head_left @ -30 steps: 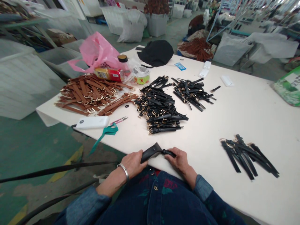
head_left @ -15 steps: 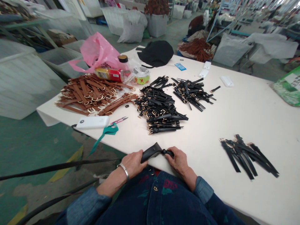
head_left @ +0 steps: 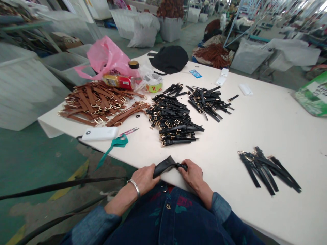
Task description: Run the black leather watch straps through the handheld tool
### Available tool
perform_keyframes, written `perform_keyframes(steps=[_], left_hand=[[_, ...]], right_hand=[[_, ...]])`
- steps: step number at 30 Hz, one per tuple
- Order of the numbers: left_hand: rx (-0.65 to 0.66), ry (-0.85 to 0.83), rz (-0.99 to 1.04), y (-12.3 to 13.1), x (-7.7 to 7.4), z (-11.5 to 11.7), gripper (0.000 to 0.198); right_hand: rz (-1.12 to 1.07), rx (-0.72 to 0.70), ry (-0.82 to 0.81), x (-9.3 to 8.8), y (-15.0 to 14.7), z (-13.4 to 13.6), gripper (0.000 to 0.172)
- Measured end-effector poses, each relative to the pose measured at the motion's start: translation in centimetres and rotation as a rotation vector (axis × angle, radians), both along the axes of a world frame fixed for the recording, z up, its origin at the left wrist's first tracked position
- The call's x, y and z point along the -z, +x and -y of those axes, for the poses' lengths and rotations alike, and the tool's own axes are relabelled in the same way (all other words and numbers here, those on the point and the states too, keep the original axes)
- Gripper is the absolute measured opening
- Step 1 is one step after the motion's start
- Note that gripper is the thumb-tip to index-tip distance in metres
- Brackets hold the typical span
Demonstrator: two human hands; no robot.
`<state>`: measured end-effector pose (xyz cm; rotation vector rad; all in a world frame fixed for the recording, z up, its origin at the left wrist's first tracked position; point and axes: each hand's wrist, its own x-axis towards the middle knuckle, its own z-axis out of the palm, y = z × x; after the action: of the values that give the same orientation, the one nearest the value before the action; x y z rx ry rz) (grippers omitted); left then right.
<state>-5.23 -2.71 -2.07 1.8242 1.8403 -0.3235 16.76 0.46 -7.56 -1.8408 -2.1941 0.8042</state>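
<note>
My left hand [head_left: 145, 177] and my right hand [head_left: 192, 175] both grip one black strap [head_left: 166, 165] at the near edge of the white table [head_left: 268, 115]. The left hand holds its wide pointed end, and the right hand pinches the narrow end. A big pile of black straps with gold buckles [head_left: 173, 120] lies ahead of my hands. A smaller black pile [head_left: 208, 100] sits behind it. Several black straps [head_left: 268, 168] lie to my right.
Brown straps [head_left: 94, 102] are heaped at the table's left, next to a white power bank [head_left: 99, 133], small snips [head_left: 129, 131] and a teal ribbon [head_left: 114, 144]. A pink bag [head_left: 107, 56], bottle [head_left: 121, 81], black cap [head_left: 170, 58] and green bag [head_left: 313, 95] line the far edges.
My hands stay on the strap with almost no shift. The view has tilted slightly.
</note>
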Motion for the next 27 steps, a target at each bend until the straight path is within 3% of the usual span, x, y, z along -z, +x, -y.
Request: perform_keyframes(steps=[4,14,21,27], left_hand=[[0.003,0.012,0.001,0.0,0.0,0.0,0.031],[-0.016,-0.003,0.008,0.2,0.0,0.2,0.032],[-0.038,-0.015,0.017,0.2,-0.1,0.1,0.032],[-0.045,-0.030,0.034,0.1,-0.2,0.0,0.033]], right_hand=[[0.091,-0.040,0.032,-0.5,-0.6,0.1,0.015],[0.188,0.008,0.098,0.2,-2.1,-0.6,0.011],[0.056,-0.033,0.102,0.4,-1.0,-0.5,0.011],[-0.199,-0.062,-0.016,0.6,0.8,-0.2,0.031]])
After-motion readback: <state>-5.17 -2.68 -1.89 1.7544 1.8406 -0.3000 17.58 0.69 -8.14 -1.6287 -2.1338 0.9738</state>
